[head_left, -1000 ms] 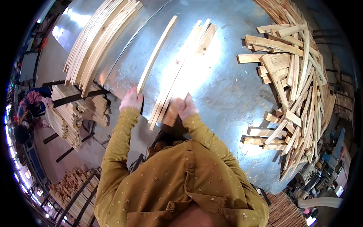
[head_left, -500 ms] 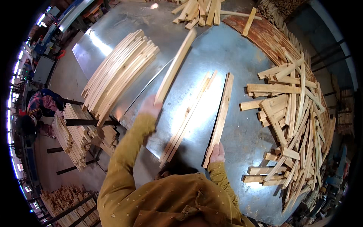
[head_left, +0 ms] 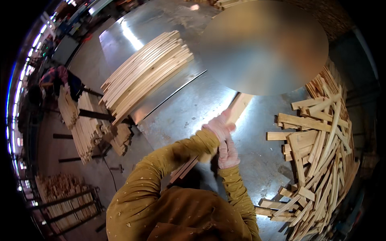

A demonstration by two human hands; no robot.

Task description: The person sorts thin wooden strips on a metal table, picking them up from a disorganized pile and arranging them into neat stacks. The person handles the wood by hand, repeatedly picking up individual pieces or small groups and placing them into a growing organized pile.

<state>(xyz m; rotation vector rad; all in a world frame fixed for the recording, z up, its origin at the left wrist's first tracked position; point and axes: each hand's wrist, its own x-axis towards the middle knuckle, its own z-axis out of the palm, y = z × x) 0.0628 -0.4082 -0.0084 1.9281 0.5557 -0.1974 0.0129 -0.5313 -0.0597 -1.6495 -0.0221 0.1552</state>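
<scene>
A pale wooden strip (head_left: 240, 107) slants away from me over the metal table. My left hand (head_left: 217, 127) is closed around it, the glove slightly smeared by motion. Just below and to the right, my right hand (head_left: 228, 155) presses its fingers against the strip's near part, beside the left hand. My left forearm and sleeve cover some of the wood. More narrow strips (head_left: 184, 170) show under that arm, close to my body. A round blurred patch hides the far end of the held strip.
A neat row of strips (head_left: 148, 74) lies at the far left of the metal table (head_left: 183, 100). A messy heap of offcuts (head_left: 317, 152) covers the right side. Racks of stacked strips (head_left: 86, 128) stand at the left, with a person (head_left: 60, 80) bent beyond them.
My left hand has come right and toward me, bringing its strip beside my right hand. My view has turned. A blurred round patch now covers the upper right.
</scene>
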